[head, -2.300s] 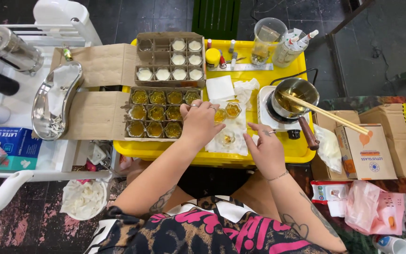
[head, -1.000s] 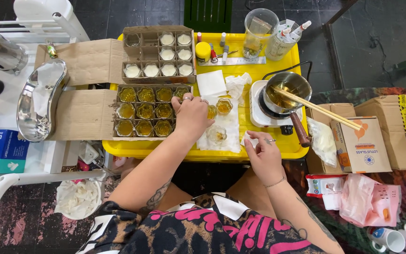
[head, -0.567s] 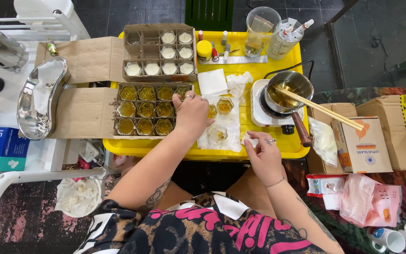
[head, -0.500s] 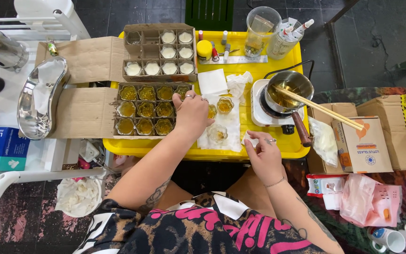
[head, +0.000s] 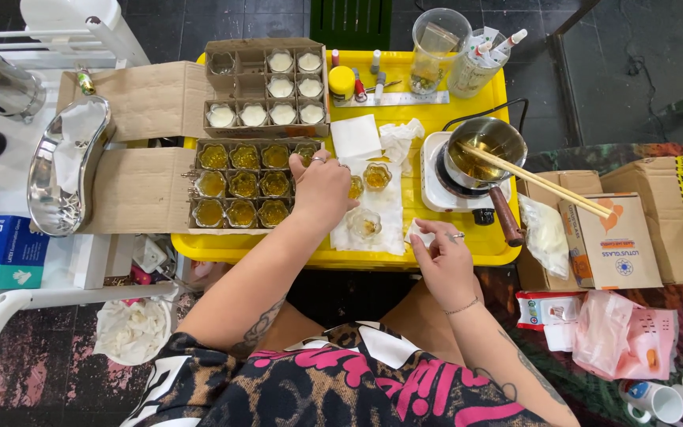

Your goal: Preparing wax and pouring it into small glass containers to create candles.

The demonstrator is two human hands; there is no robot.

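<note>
A yellow tray (head: 468, 251) carries most of the things. On its left stand two divided cardboard boxes: the far box (head: 266, 88) holds eight small cups of white wax with three cells empty, and the near box (head: 248, 188) shows ten glass cups of amber liquid. Right of them a white hotplate (head: 435, 183) bears one steel pot (head: 484, 150) of amber liquid, two chopsticks (head: 543, 183) lying across its rim. A white cloth (head: 385, 213) in front holds three more cups: two amber ones at its far end and a nearly empty cup (head: 364, 224) nearer the person.

The left hand (head: 319, 190) rests palm down at the near box's right end, fingers curled over the cup (head: 355, 187) beside it; whether it grips that cup cannot be told. The right hand (head: 440, 255) hangs at the tray's front edge, fingertips pinched on a small white scrap (head: 416, 232).

Right of the tray sit three brown cartons, the nearest (head: 612, 241) with a white top panel and orange marks, another (head: 677, 217) crossed by yellow tape. A blue-and-white glove box (head: 1, 249) lies far left, near a steel kidney dish (head: 69, 166).
</note>
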